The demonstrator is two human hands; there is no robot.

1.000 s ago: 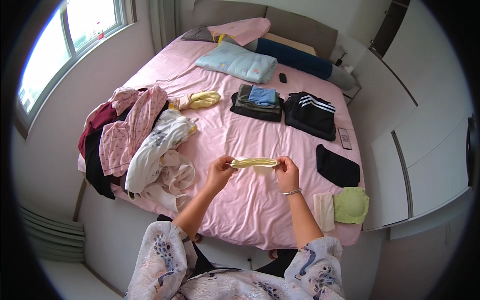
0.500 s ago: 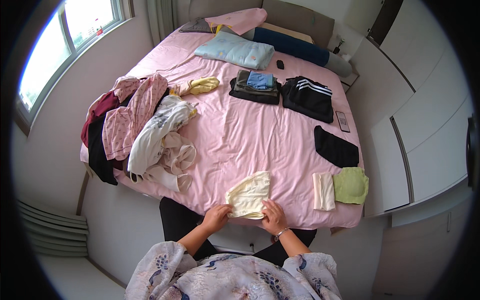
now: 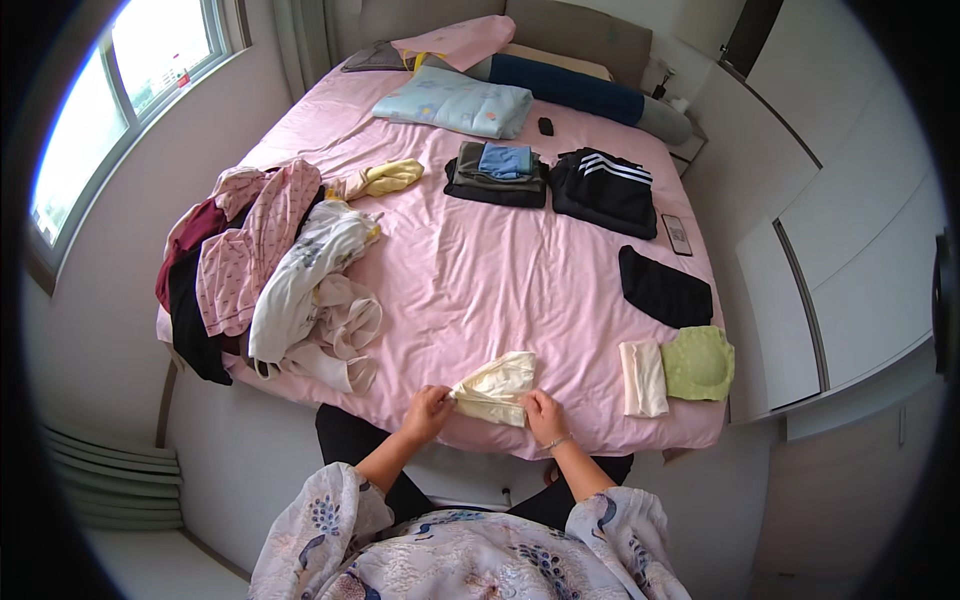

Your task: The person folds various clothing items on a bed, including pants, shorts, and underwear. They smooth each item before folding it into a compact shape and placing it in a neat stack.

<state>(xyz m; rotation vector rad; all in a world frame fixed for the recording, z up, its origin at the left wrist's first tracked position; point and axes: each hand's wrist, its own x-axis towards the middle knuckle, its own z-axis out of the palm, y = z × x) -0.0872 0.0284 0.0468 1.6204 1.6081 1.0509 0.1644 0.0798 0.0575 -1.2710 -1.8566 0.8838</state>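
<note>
- Pale yellow garment: located at the near edge of the bed, between the two hands, its far part spread on the pink sheet; creases run from its left corner, and whether the near edge is raised off the sheet cannot be told
- Step in hand, as judged: the small garment is being drawn straight and folded, its outline not yet a neat rectangle
- Next move, as judged: calls for both edges kept level and the cloth smoothed before any further fold; the thin fabric could slip or bunch if pulled unevenly
- Left hand: thumb and fingers pressed together, pinching the garment's left corner
- Right hand: fingers curled in, apparently pinching the lower right edge; the exact fingertip contact is too small to tell
- Right of the hands: a folded cream cloth lies just beside a green cupped garment, with a folded black cloth beyond them
- Left of the hands: a loose heap including a white printed garment and a pink patterned garment
- Farther up the bed: a folded stack topped by a blue cloth, near a black garment with white stripes
</note>
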